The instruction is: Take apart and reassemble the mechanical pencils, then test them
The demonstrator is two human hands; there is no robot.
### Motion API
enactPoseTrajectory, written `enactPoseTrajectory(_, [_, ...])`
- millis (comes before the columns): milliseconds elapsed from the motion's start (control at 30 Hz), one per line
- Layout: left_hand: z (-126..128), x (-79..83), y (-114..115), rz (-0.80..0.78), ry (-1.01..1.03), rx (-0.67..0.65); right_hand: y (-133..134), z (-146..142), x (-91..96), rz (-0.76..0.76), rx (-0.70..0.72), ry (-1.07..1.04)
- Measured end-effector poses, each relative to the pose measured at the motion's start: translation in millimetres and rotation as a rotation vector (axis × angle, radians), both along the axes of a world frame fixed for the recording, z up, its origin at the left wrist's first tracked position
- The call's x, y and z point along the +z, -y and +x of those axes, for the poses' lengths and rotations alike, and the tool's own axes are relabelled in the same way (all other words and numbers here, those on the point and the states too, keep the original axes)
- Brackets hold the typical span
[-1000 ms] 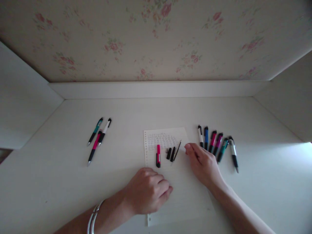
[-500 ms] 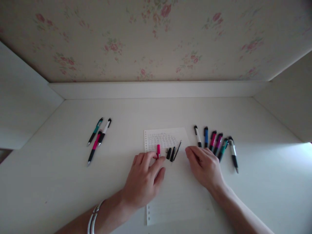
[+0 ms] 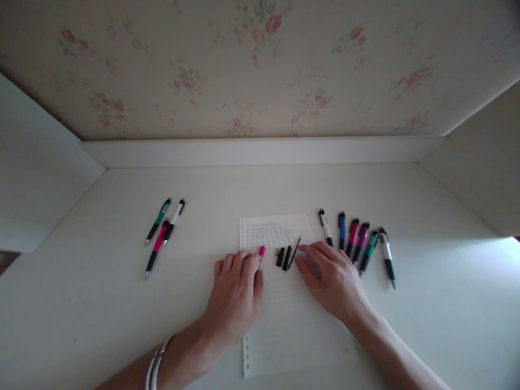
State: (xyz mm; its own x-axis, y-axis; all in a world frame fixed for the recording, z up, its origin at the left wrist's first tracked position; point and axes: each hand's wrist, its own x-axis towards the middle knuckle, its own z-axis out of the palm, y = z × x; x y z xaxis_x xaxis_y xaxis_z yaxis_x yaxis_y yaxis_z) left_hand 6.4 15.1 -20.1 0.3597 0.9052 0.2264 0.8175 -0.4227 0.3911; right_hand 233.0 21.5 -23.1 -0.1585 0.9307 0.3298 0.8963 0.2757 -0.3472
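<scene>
My left hand (image 3: 235, 295) is closed around a pink pen barrel (image 3: 261, 252), whose coloured end sticks up past the fingers; its lower part is hidden. To its right, two short black pen parts (image 3: 283, 257) lie side by side on the lined sheet of paper (image 3: 300, 346). A thin dark pen refill (image 3: 294, 253) lies slanted beside them. My right hand (image 3: 335, 279) hovers at the refill's right side, thumb and forefinger apart and nothing visible between them; whether a fingertip touches the refill I cannot tell.
On the left lie a teal pen (image 3: 158, 221), a pink pen (image 3: 156, 250) and a white pen (image 3: 174, 222). Several pens, among them a blue pen (image 3: 342, 230) and a purple pen (image 3: 361, 242), stand in a row beyond my right hand. A white ledge (image 3: 260, 151) borders the desk's back.
My right hand has moved left toward the refill, its thumb and forefinger spreading apart. My left hand has drawn slightly left, and the pink barrel in it has tilted.
</scene>
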Motion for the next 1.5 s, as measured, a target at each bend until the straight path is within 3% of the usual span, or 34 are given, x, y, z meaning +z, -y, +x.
enactPoseTrajectory(500, [-2, 1.4, -2, -0.04, 0.248, -0.053, -2, 1, -0.3, -0.031, 0.056, -0.068])
enactPoseTrajectory(733, [-2, 1.3, -3, -0.047, 0.278, -0.056, 3, -5, 0.1, -0.028, 0.04, -0.343])
enactPoseTrajectory(900, [-2, 0.7, -3, -0.046, 0.306, -0.073, 3, -8, 1.7, -0.046, 0.012, -0.39])
enactPoseTrajectory(1067, [-3, 0.1, -3, -0.076, 0.448, -0.157, 0, -7, 5.0, -0.03, 0.12, -0.449])
enactPoseTrajectory(1200, [-5, -0.7, 0, -0.12, 0.52, -0.199, 3, -10, 9.7, -0.16, 0.047, -0.622])
enactPoseTrajectory(1400, [-4, 0.9, 1, -0.113, 0.522, -0.258, 9, -17, 15.8, -0.353, 0.014, -1.101])
enactPoseTrajectory(1500, [-4, -0.1, 1, -0.092, 0.51, -0.271, 11, -17, 16.1, -0.369, 0.019, -1.107])
